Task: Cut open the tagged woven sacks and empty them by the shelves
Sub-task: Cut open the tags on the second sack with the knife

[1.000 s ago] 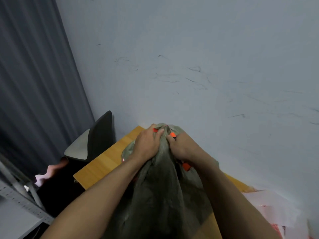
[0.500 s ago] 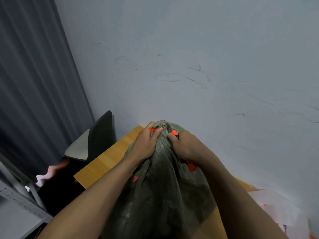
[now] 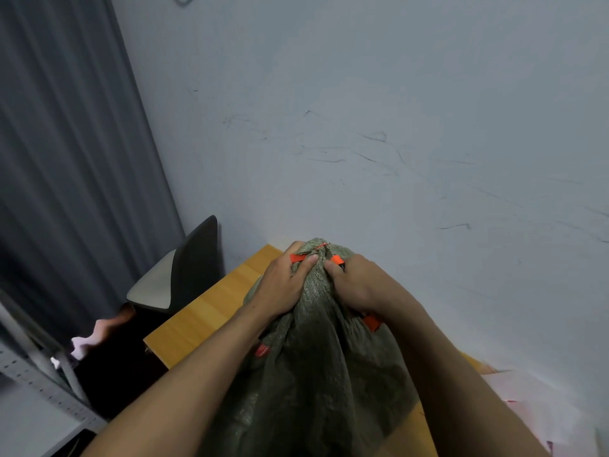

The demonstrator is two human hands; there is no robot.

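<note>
The grey-green woven sack (image 3: 316, 374) is standing on the wooden table (image 3: 211, 311), neck bunched up at the top. Both hands are right together on that neck. Left hand (image 3: 283, 288) has a fistful of fabric, and right hand (image 3: 359, 285) is wrapped round an orange cutter (image 3: 371, 322), thumb against the sack. There's a little red tag (image 3: 262, 350) on the sack's left side. Black chair (image 3: 194, 258) sits off to the sack's left, scuffed wall (image 3: 395, 127) behind it.

Left hand (image 3: 283, 288) grips the sack (image 3: 323, 374) by its neck on the surface (image 3: 204, 311). Right hand (image 3: 359, 285) holds an orange cutter (image 3: 337, 260) there.
</note>
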